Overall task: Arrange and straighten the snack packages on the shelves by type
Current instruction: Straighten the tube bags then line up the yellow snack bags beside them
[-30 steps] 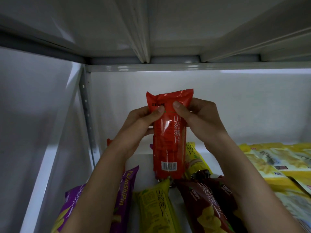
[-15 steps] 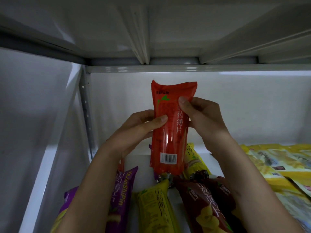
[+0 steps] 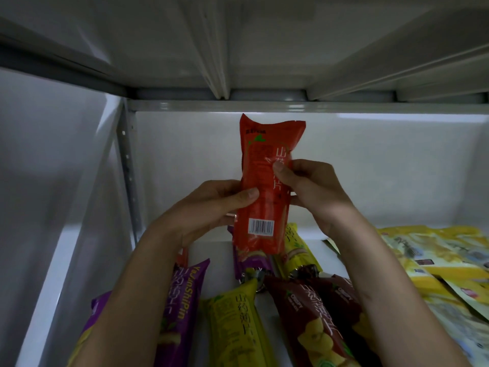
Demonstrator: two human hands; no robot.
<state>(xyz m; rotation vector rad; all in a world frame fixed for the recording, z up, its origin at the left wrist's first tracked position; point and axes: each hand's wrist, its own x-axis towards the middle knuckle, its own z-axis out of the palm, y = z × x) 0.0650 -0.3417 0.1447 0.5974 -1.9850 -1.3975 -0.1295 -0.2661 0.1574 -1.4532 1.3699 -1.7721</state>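
Red snack package (image 3: 267,186): upright, barcode end down, held above the shelf (image 3: 211,250) between both hands; left hand (image 3: 211,205) grips its left edge, thumb across the front; right hand (image 3: 315,186) pinches its right edge, thumb on the print; below the hands, lying on the shelf: purple package (image 3: 185,300), yellow-green package (image 3: 238,321), dark red package (image 3: 312,313); right of the right hand: flat yellow pouches (image 3: 434,250).

Red pack (image 3: 267,181), long and glossy, held upright above the shelf (image 3: 211,250), barcode low. Purple (image 3: 185,300), yellow (image 3: 235,321) and brown (image 3: 309,313) packs lying askew along its front edge.
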